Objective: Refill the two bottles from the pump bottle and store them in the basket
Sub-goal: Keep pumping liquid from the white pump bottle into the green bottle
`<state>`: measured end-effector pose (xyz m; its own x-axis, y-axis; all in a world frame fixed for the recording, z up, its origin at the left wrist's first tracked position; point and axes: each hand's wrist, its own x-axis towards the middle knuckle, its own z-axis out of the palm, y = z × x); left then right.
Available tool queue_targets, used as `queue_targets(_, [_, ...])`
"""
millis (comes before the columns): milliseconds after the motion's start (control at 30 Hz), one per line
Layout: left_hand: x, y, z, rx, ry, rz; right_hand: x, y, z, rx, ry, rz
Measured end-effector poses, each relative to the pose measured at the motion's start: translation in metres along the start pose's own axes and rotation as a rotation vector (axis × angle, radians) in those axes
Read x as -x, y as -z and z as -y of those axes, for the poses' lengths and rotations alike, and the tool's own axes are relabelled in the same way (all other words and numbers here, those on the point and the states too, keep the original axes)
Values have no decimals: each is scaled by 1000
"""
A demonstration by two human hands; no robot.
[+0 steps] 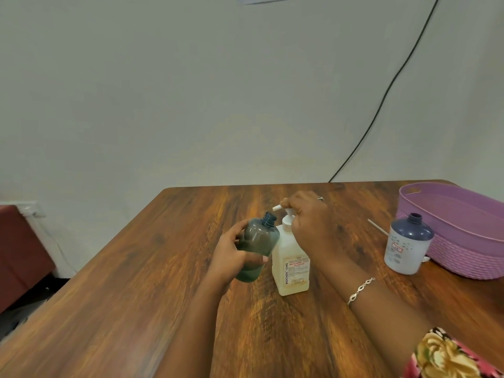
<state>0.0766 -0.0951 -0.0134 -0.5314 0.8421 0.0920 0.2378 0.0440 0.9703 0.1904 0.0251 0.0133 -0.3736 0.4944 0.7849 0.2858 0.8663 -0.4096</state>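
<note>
You have two refill bottles, one pump bottle and one basket in view. The smoky grey-blue translucent plastic bottle [257,242] is held off the wooden tabletop [136,296] in your left hand [231,257], whose fingers [260,260] are wrapped round its lower body. Its long axis leans up and to the right, and its open neck sits just below and left of the white nozzle [276,207]. Just beside it stands the cream-white plastic pump bottle [290,264], upright near the middle of the tabletop, with the nozzle pointing left over that neck. Your right hand [311,222] sits on the pump head, fingers curled down over it. Well apart to the right, the white round plastic bottle with a dark blue shoulder [407,245] stands upright and uncapped, neck straight up, just in front of the lilac woven-pattern plastic basket [463,241]. One thin white stick [377,227] lies near that bottle. One silver chain bracelet [360,290] circles your right wrist, and one black cable [381,99] runs down the wall
</note>
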Motion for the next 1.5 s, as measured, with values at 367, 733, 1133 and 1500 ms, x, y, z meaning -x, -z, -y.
queue_targets(367, [1,-1,-5,28,-13,-10,2,0,-1,-15,-23,21])
queue_targets(733, [2,-2,-2,26,-13,4,15,-8,-1,-25,57,-30])
queue_targets(1133, [-2,2,4,35,-14,15,9,-9,-5,34,96,-67])
queue_targets(1500, [-3,4,8,16,-24,38,1,-8,-3,-51,25,-83])
